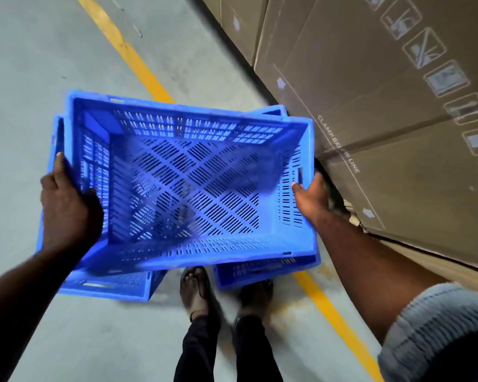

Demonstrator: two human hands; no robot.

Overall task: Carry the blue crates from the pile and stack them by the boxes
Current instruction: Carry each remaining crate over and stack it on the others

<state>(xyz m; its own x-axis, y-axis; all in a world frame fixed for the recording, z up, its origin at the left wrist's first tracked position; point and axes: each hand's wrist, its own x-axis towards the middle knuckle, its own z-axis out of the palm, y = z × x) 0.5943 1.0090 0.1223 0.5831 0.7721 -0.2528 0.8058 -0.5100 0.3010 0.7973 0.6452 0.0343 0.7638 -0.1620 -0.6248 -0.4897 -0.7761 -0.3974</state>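
I hold an empty blue slotted crate [193, 177] level in front of me, its open top facing the camera. My left hand [66, 205] grips its left rim, thumb inside the wall. My right hand [311, 195] grips the right rim near the handle slot. Directly beneath it, on the floor, are two other blue crates: one shows at the lower left [108, 285], the other at the lower right [262, 271] and behind the top right corner. They stand right beside the tall brown cardboard boxes [384, 106].
A yellow floor line [127, 51] runs diagonally across the grey concrete floor [39, 64] under the crates and past my sandalled feet [199, 290]. The box wall fills the right side; open floor lies to the left.
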